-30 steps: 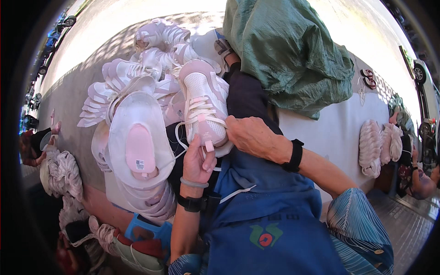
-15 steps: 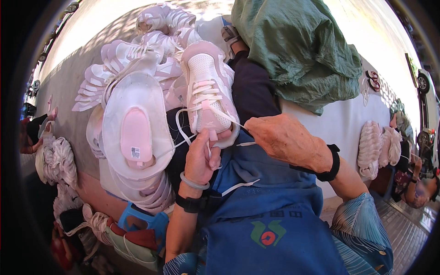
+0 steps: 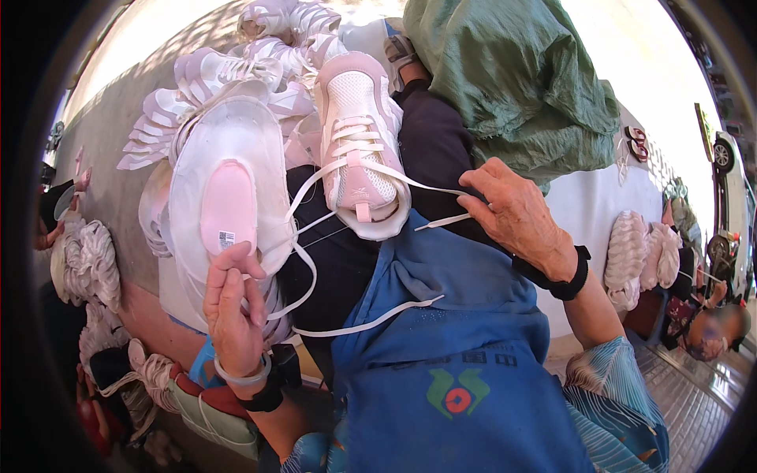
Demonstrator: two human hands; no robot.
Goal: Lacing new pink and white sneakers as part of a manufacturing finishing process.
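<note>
White and pale pink, a laced shoe (image 3: 359,142) lies between the two hands, beyond their fingers. The right hand (image 3: 524,225) pinches its white lace (image 3: 438,188) in its fingers. The left hand (image 3: 235,319) has curled fingers, though I cannot tell whether they grip anything; by them is a white oval piece (image 3: 229,193).

My lap, in dark trousers (image 3: 323,292), carries the pink-and-white shoe (image 3: 352,98) at the centre of the frame; my blue apron (image 3: 481,331) covers its lower part, with a white lace (image 3: 371,325) trailing onto the cloth. On the grey floor (image 3: 106,118), red sandals (image 3: 637,145) lie at upper right.
</note>
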